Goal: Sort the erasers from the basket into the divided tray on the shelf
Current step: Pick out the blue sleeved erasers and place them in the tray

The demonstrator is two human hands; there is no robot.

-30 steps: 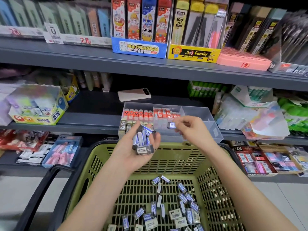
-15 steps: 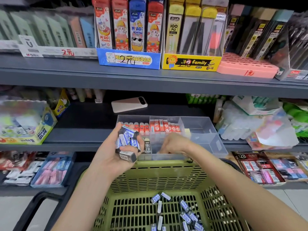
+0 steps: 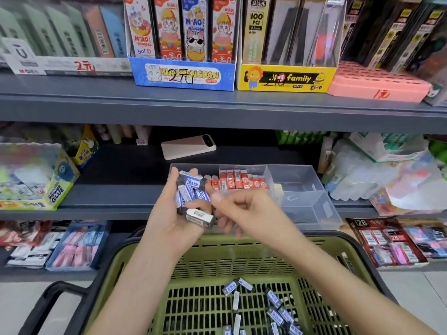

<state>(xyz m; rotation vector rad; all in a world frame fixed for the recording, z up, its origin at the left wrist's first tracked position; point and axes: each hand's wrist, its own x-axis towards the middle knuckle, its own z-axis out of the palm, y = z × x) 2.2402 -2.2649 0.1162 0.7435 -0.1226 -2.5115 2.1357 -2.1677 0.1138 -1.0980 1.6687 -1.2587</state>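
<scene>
Head view: left hand palm-up, clutching erasers; right hand beside it, fingers loosely curled, empty.

Pinkish power bank was lying flat at the back, glue box off to the left, and up top a blue cat box sat right beside a yellow box, pink box next along.

2 bare forearms reach from the near edge and converge. The left hand is palm-up, fingers and thumb cupped round erasers. The right hand, just right of it, has loosely curled fingers holding nothing visible.
</scene>
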